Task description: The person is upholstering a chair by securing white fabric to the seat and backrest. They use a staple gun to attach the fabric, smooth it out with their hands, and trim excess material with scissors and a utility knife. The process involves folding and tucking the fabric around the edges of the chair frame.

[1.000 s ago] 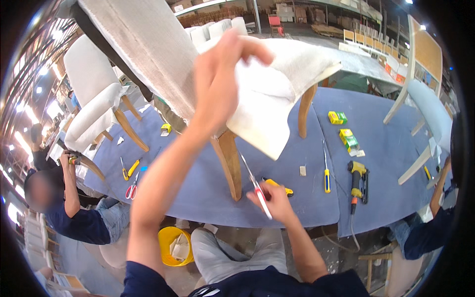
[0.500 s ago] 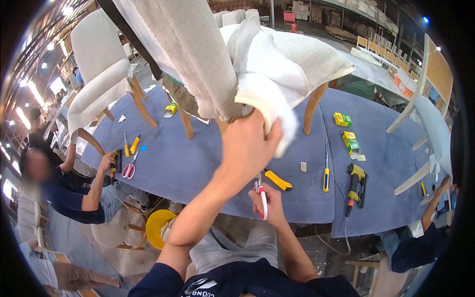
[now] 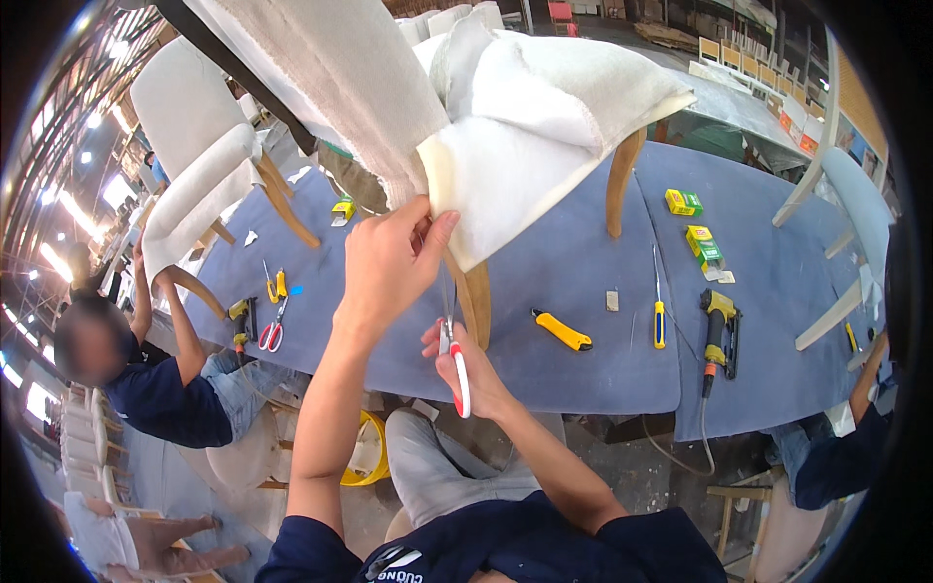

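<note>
An upholstered chair (image 3: 340, 78) with beige fabric lies tipped on the table in front of me. Its loose fabric cover (image 3: 622, 87) is folded back, baring white padding (image 3: 505, 185) with a cream edge. At the lower corner of that padding, beside the chair's wooden leg (image 3: 474, 306), my left hand (image 3: 389, 257) pinches the edge. Just below it my right hand (image 3: 476, 374) holds scissors (image 3: 461, 384) with red and white handles. The blades point up toward the pinched edge, close under my left fingers.
Right of centre lie a yellow cutter (image 3: 562, 330), a screwdriver (image 3: 660, 321), a staple gun (image 3: 719, 330) with a hose, and green-yellow boxes (image 3: 702, 248). A co-worker (image 3: 165, 389) handles another chair (image 3: 190, 107) at left. A yellow bucket (image 3: 374, 452) stands below the table edge.
The padding, folded up in my left hand before, now lies flatter. My left hand has moved left to its edge; my right hand has brought the scissors up and left.
</note>
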The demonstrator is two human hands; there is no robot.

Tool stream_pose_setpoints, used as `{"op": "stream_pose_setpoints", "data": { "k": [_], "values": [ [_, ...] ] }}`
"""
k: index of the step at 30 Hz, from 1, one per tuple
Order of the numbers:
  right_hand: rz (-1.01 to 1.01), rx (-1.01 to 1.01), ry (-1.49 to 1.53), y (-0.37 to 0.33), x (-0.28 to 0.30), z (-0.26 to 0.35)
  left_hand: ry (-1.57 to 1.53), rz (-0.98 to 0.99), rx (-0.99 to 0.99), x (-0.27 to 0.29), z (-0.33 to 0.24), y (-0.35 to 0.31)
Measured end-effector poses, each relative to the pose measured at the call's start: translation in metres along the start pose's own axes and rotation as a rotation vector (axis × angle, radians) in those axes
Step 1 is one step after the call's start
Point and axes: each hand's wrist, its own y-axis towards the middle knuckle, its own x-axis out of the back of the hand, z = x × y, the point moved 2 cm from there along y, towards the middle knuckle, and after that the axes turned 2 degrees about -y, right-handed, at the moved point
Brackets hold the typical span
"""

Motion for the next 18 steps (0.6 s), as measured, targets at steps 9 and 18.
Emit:
{"op": "stream_pose_setpoints", "data": {
  "k": [9, 18],
  "values": [
    [-0.220, 0.269, -0.013, 0.050, 0.003, 0.022, -0.023, 0.044, -0.035, 0.002, -0.002, 0.008],
    [-0.204, -0.181, -0.085, 0.039, 0.015, 0.045, -0.060, -0.203, 0.056, -0.001, -0.031, 0.015]
  ]
}}
